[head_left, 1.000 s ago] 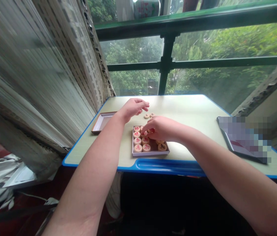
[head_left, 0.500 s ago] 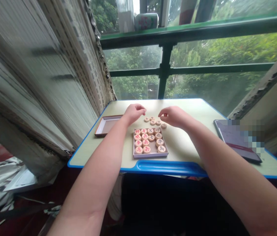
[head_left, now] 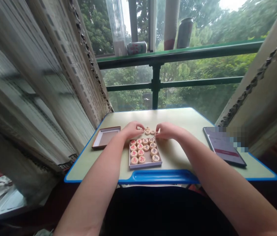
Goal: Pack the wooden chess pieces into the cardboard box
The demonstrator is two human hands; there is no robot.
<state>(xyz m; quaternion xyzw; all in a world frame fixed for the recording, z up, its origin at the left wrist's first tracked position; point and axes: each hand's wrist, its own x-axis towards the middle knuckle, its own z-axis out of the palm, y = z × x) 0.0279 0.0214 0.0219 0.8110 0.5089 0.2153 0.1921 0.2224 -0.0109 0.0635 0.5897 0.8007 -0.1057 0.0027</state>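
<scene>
My left hand (head_left: 133, 130) is closed at the left end of a small group of loose wooden xiangqi pieces (head_left: 147, 132), its thumb and fingers around one piece that is mostly hidden. At the right end of the group, my right hand (head_left: 168, 130) pinches another piece (head_left: 156, 133), of which only a sliver shows. The loose pieces lie on the table just behind a shallow open box (head_left: 145, 166). Inside the box, round pieces with red characters fill the left columns. Dark-character pieces stand to the right, around a bare patch of box floor (head_left: 148, 157).
The box lid (head_left: 106, 137) lies inside up at the table's left. A tablet (head_left: 223, 147) rests on the right side of the blue-edged table (head_left: 89, 164). Cans (head_left: 137, 48) stand or lie on the green window ledge (head_left: 202, 49). Curtains hang on both sides.
Both hands have come down to the loose pieces, each closing on one at its own end of the group. The view has tilted up, showing more window.
</scene>
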